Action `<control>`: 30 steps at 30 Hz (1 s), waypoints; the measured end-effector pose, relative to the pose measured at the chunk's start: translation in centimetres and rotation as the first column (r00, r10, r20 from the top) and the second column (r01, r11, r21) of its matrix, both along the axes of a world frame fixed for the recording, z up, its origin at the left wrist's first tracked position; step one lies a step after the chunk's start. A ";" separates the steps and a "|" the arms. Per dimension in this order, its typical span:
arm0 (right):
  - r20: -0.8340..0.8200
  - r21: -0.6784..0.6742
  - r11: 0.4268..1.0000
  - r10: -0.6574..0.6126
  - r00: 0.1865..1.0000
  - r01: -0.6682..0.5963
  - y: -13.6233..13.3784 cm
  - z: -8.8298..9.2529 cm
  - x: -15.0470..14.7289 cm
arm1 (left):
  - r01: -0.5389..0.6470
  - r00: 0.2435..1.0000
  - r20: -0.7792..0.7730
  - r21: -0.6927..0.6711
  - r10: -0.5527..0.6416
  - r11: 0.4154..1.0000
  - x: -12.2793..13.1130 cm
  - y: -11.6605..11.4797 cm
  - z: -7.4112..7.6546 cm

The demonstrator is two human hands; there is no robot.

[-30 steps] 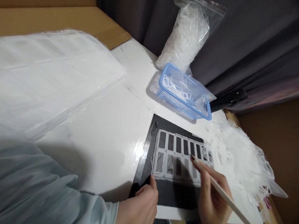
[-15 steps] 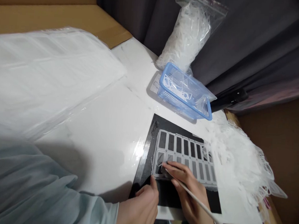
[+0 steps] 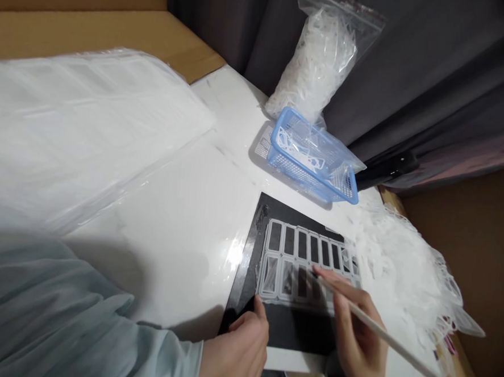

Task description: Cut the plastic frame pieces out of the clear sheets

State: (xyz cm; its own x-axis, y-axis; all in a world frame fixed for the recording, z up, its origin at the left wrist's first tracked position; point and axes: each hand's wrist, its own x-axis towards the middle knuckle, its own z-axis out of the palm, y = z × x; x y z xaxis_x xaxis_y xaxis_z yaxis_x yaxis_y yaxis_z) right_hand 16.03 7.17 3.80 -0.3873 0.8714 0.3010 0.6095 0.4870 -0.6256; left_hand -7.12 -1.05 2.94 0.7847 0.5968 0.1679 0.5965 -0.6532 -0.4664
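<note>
A black mat (image 3: 247, 268) lies near the front edge of the white table. On it rests a white plastic grid sheet (image 3: 307, 257) with two rows of rectangular windows. My right hand (image 3: 354, 337) is closed around a thin white stick (image 3: 396, 345); its tip touches the lower row of the grid around the middle. My left hand (image 3: 237, 352), in a pale blue sleeve, is curled with the thumb pressing on the mat's front left part, just below the grid's corner.
A blue mesh basket (image 3: 313, 158) with clear plastic pieces stands behind the mat. A zip bag of white scraps (image 3: 315, 56) leans on the dark curtain. Loose white plastic scraps (image 3: 404, 277) pile at the right. A stack of bagged clear sheets (image 3: 76, 126) fills the left.
My right hand with the stick went from the middle of the grid's lower row to its left end, then returned rightwards to the middle. The left hand has stayed in place.
</note>
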 end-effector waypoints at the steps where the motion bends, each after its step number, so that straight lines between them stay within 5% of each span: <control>1: -0.005 -0.073 0.993 0.094 0.996 -0.094 -0.2 0.2 -0.1 | -0.004 0.999 0.041 0.010 0.004 1.000 -0.1 0.1 -0.1; 4: 0.011 -0.236 0.932 0.285 0.959 -0.274 -0.5 0.4 -0.6 | -0.007 0.996 0.091 0.039 0.003 0.999 -0.3 0.2 -0.4; 9: 0.053 -0.319 0.888 0.365 0.930 -0.330 -0.2 0.5 -1.1 | -0.046 0.991 0.128 0.078 0.036 0.996 0.7 -0.2 -1.8; 15: 0.099 -0.264 0.884 0.422 0.901 -0.386 0.2 0.8 -1.6 | -0.105 0.990 0.109 0.092 0.094 0.990 2.1 -1.0 -3.1; 24: 0.142 -0.171 0.898 0.431 0.891 -0.406 0.5 1.3 -2.7 | 0.008 0.999 0.044 0.087 -0.012 0.996 0.5 -0.1 -1.7; 30: 0.089 -0.191 0.901 0.411 0.907 -0.389 0.4 1.1 -1.6 | -0.040 0.999 0.009 0.049 0.040 0.998 1.1 -0.5 -1.8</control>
